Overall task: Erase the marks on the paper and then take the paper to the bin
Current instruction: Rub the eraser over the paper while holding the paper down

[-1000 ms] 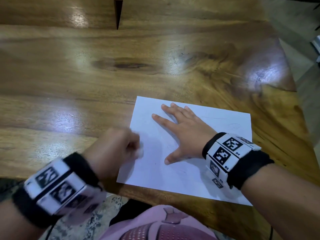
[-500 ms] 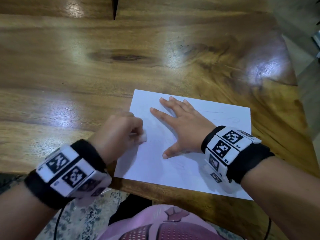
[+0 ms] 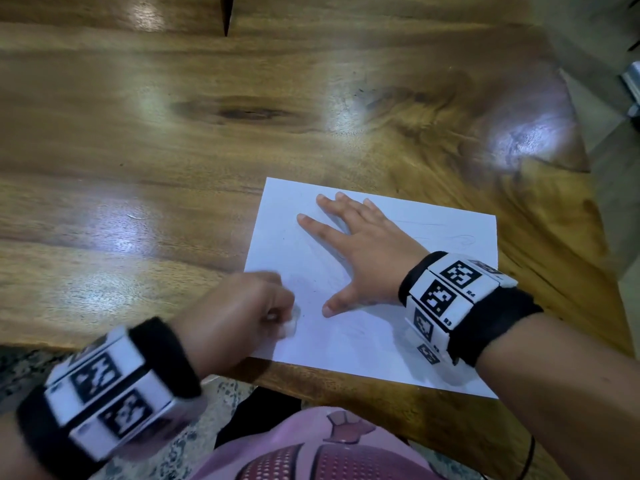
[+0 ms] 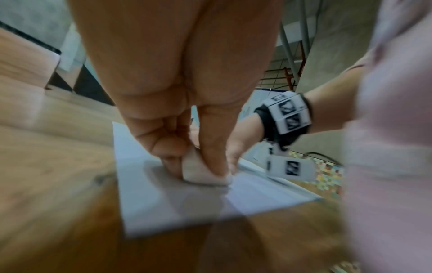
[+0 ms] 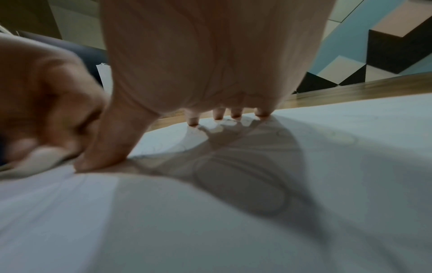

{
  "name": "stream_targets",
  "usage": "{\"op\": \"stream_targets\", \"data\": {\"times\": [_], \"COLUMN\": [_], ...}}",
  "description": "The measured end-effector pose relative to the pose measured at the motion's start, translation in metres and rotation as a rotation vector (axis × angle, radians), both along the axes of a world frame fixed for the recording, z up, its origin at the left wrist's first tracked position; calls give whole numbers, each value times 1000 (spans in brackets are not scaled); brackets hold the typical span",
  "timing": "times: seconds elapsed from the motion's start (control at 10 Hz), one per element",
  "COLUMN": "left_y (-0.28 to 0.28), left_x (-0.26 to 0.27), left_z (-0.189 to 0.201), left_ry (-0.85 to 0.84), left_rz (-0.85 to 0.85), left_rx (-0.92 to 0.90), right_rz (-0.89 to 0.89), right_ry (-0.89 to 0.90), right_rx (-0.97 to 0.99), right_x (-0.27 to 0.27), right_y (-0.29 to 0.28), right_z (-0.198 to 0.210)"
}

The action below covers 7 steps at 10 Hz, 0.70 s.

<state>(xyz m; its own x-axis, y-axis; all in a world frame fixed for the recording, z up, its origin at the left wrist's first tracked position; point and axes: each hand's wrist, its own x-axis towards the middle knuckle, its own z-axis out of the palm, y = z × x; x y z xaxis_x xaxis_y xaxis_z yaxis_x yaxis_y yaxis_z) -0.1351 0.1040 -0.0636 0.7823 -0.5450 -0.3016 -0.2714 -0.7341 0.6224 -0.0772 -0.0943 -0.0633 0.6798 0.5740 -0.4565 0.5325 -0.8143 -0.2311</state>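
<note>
A white sheet of paper [image 3: 408,334] lies near the front edge of the wooden table [image 3: 173,168], with faint pencil marks [image 3: 460,239] toward its far right. My left hand [image 3: 242,313] pinches a small white eraser [image 3: 290,326] and presses it on the paper's left part. The left wrist view shows the eraser [image 4: 205,173] between thumb and fingers, down on the paper [image 4: 168,203]. My right hand [image 3: 360,251] lies flat, fingers spread, holding the sheet down. In the right wrist view its fingertips [image 5: 217,115] press the paper [image 5: 233,212]. No bin is in view.
The table's front edge [image 3: 346,379] runs just under the paper, with speckled floor [image 3: 194,441] and my pink clothing [image 3: 311,445] below. The table's right corner drops off to grey floor [image 3: 609,188]. A dark gap [image 3: 227,15] splits the tabletop at the far side.
My left hand with the eraser has moved back and forth over the paper's left part and is now nearer the front edge. The right hand stays flat on the sheet.
</note>
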Motion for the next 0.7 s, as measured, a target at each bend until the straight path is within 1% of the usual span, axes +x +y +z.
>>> {"op": "stream_targets", "data": {"times": [0.1, 0.2, 0.3, 0.4, 0.6, 0.7], "left_y": [9, 4, 6, 15, 5, 10], "left_x": [-15, 7, 11, -6, 8, -6], "left_z": [0, 1, 2, 2, 2, 2], "left_ry": [78, -95, -88, 80, -121, 42], "left_rz": [-15, 96, 69, -21, 103, -29], "left_rx": [17, -36, -17, 32, -36, -18], "right_rz": [-4, -1, 5, 4, 4, 5], "right_ry": [2, -4, -1, 6, 2, 8], "right_rx": [8, 6, 2, 4, -2, -4], "right_x": [0, 0, 1, 1, 1, 1], "right_y": [-1, -1, -1, -2, -2, -2], "right_z": [-1, -1, -2, -2, -3, -3]}}
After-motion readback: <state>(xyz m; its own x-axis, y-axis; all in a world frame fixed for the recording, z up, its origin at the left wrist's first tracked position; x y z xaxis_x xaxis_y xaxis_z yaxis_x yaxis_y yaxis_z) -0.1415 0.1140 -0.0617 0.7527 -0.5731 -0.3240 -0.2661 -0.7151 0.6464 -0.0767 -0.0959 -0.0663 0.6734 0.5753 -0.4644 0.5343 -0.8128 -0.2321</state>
